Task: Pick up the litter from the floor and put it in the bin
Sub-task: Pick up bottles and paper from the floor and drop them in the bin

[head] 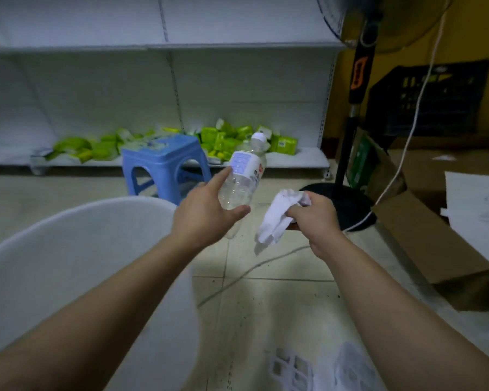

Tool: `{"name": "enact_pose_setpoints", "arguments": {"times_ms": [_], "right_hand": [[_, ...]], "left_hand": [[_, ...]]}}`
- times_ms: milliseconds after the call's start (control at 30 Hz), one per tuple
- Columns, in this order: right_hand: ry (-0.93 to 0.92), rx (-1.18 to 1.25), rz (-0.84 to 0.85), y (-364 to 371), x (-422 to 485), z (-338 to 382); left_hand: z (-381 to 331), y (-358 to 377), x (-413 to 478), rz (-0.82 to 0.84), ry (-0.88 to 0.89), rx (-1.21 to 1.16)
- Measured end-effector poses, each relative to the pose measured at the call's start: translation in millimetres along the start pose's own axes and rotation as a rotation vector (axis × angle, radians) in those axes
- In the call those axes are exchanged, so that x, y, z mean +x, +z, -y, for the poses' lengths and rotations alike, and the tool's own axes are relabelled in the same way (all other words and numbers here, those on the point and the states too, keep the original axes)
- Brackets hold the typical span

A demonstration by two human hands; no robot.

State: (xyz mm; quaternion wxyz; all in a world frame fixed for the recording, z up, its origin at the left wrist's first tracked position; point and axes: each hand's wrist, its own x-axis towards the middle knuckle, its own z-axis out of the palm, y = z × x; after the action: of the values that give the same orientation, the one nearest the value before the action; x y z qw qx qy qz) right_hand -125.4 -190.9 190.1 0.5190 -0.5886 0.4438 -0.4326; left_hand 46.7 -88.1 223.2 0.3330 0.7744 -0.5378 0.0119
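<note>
— Two hands out in front of me, both full. What do you want first?

— The biggest thing.

— That's the white shelving (164, 46) across the back, with green packets (226, 139) heaped on its lowest shelf. Next in size is the white bin (76, 221) at my lower left, its rim just beside my left forearm.

— And on the right?

— Cardboard boxes (424, 227) with loose papers (480, 213) on top, a black crate (426, 100) behind them, and a standing fan (350, 153) whose round base sits on the tiled floor (266, 306). A white cord (407, 142) hangs down past it.

— Anything in the middle?

— A blue plastic stool (164, 162) in front of the shelving, beyond the bin.

— Now the hands.

— My left hand (203, 213) is curled around a clear plastic bottle (243, 173), thumb under its lower part, fingers along the side; the bottle tilts with its white cap up and away from me, above the floor and just right of the bin's rim. My right hand (316, 218) is closed in a fist on a crumpled white tissue (277, 218), which droops from the grip near the bottle's base.
</note>
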Motion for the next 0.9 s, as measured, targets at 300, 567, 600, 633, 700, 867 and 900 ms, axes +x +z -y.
{"name": "enact_pose_setpoints", "arguments": {"times_ms": [300, 567, 600, 633, 700, 867, 900], "right_hand": [[-0.184, 0.032, 0.173, 137, -39, 41], [-0.412, -0.827, 0.815, 202, -75, 25], [-0.410, -0.849, 0.831, 201, -76, 24], [-0.413, -0.841, 0.822, 197, -75, 24], [-0.406, -0.776, 0.783, 185, -69, 27], [-0.361, -0.620, 0.591, 134, -49, 18], [-0.360, -0.614, 0.551, 122, -45, 12]], "left_hand": [[113, -122, -41, -0.073, -0.266, 0.239], [161, -135, -91, 0.062, -0.436, 0.375], [157, -132, -93, 0.064, -0.416, 0.378], [151, -128, -94, 0.052, -0.388, 0.375], [135, -117, -97, 0.016, -0.318, 0.343], [81, -79, -94, 0.054, -0.007, 0.292], [71, -70, -91, 0.060, 0.054, 0.298]]}}
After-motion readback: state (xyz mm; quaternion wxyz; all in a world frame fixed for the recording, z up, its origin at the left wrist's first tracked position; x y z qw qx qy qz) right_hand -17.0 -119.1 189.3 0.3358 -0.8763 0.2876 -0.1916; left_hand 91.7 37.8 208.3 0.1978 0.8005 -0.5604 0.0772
